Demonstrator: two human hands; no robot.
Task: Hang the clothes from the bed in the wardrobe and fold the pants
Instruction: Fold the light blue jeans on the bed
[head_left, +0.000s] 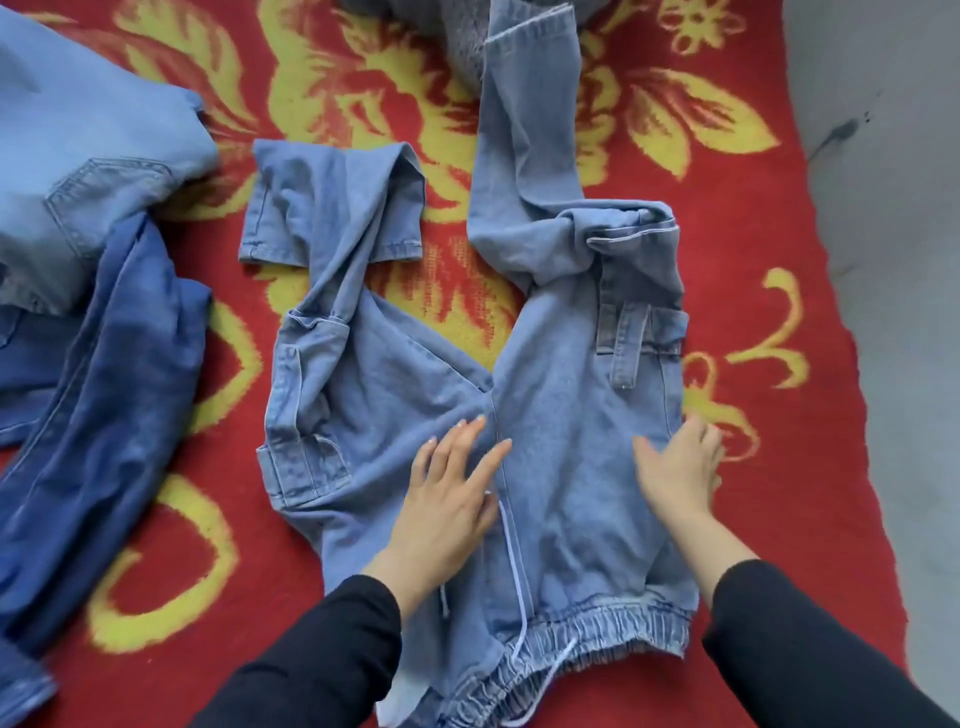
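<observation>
Left grip (448, 501), right grip (678, 470) flat on jeans (566, 395), red floral blanket (753, 223)

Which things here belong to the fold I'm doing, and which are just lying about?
In hand: light blue denim cargo pants with elastic waistband; left hand; right hand.
Lying about: darker blue denim jeans; pale blue denim jeans; grey garment; red-and-yellow floral blanket.

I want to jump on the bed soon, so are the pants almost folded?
Not yet. Nothing looks folded. The left hand and right hand lie flat on the light blue pants, spread on the red blanket with crumpled legs. Left to do: fold those, then the dark blue jeans and pale jeans heaped beside them.
</observation>
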